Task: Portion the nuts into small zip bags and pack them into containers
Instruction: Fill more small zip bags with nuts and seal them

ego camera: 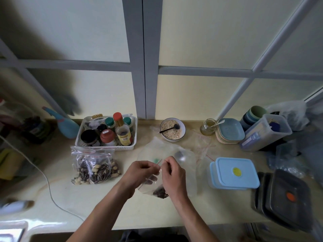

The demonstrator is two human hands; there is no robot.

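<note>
Both hands work at the counter's middle. Left hand (139, 169) and right hand (172, 173) each pinch the red-striped mouth of a small zip bag (155, 187), seeds pooled at its bottom. Film looks thin, limp and slippery; best held at the stiffer zip strip. The lidded blue container (234, 173) carries a yellow sticker, unreadable.
</note>
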